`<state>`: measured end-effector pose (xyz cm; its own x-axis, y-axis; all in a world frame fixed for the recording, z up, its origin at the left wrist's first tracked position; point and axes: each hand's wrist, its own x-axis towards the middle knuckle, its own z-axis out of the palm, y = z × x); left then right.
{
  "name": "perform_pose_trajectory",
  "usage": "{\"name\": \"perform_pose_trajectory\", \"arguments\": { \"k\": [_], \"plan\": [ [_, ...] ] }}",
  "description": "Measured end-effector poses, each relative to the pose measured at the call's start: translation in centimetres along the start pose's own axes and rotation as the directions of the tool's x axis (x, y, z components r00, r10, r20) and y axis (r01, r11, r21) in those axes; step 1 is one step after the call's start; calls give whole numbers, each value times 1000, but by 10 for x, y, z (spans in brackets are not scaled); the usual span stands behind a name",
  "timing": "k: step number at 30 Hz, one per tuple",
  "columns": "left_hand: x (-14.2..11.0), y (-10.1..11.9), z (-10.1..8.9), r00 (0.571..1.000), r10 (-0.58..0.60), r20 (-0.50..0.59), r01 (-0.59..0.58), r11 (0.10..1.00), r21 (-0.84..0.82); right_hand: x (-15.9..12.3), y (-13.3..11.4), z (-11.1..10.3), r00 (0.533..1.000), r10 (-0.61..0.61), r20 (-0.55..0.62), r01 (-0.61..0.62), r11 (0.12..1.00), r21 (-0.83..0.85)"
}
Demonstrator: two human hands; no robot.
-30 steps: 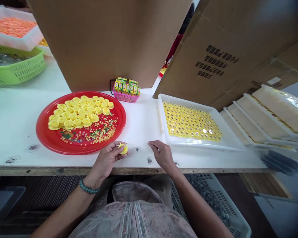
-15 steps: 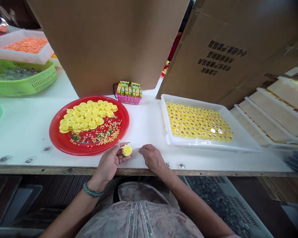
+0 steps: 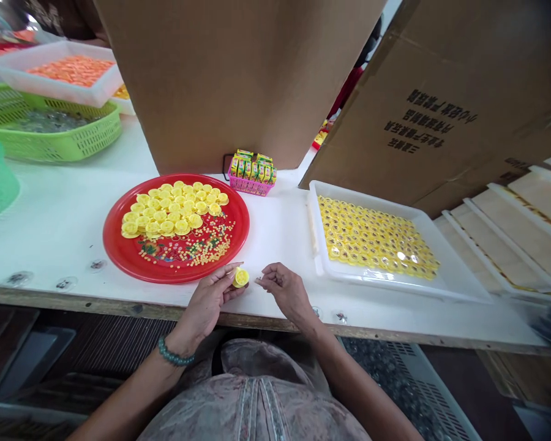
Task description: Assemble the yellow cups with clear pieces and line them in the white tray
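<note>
Left hand (image 3: 215,293) half closed, pinched yellow round piece (image 3: 241,277) just beside red tray (image 3: 176,228), right hand (image 3: 284,290) nearby over white worktop (image 3: 275,239), fingers curled, thumb near index, grip contents unclear, white tray (image 3: 399,245) farther right.

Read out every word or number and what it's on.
"小心轻放", upside down, on the right-hand cardboard.
"专业生产", same cardboard.
Its other printing: too blurred to read.
Print on the small boxes in the pink basket: too small.
</note>
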<state>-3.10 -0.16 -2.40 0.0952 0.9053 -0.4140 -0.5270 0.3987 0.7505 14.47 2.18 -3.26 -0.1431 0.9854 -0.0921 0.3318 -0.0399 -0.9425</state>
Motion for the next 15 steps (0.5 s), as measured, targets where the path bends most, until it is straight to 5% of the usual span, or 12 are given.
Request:
{"name": "perform_pose_trajectory", "arguments": {
  "k": [5, 15],
  "plan": [
    [-2, 1, -2, 1000, 4, 18, -4, 1000, -4, 2, -22, 5, 995, 27, 97, -60, 935, 350],
    [1, -2, -8, 1000, -8, 11, 8, 1000, -21, 4, -16, 5, 997, 27, 67, -51, 918, 394]
  ]
}}
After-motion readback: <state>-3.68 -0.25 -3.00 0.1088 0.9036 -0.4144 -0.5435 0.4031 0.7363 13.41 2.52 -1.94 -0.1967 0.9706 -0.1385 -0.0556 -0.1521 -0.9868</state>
